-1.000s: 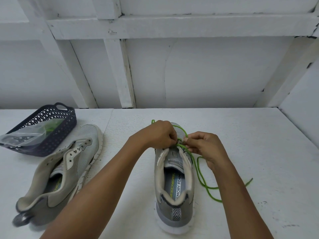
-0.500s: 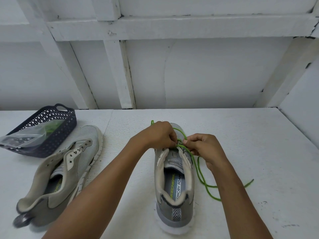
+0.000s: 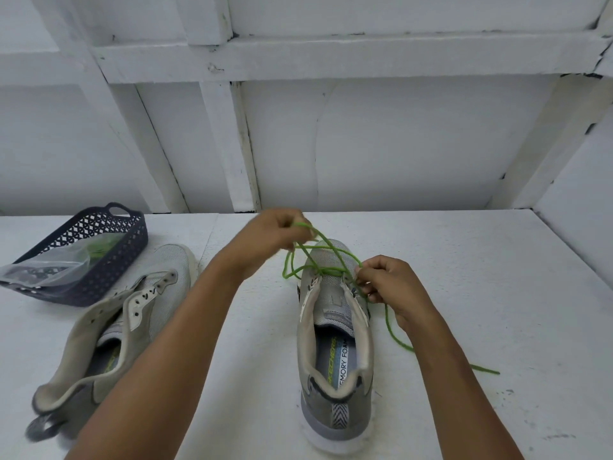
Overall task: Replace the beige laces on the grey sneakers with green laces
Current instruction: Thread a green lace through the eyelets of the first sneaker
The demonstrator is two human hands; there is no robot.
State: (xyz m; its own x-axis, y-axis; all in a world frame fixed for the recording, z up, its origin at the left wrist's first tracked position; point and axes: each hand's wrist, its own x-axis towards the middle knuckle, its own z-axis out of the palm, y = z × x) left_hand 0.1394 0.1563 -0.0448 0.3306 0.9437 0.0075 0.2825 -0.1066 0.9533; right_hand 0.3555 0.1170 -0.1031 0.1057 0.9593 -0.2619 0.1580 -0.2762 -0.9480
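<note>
Left grip high over the toe, pinching the green lace, right grip pinching its other run beside the eyelets, grey sneaker upright on the bench between both wrists

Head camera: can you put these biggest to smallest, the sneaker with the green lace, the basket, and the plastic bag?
1. Grey sneaker with the green lace, though it is nearest the camera.
2. Dark basket.
3. Plastic bag.

The insole of the sneaker right of centre reads "SKECHERS" in yellow-green and, beside it, "EMORY FOAM" in dark letters, its start cut off by the heel collar.
</note>
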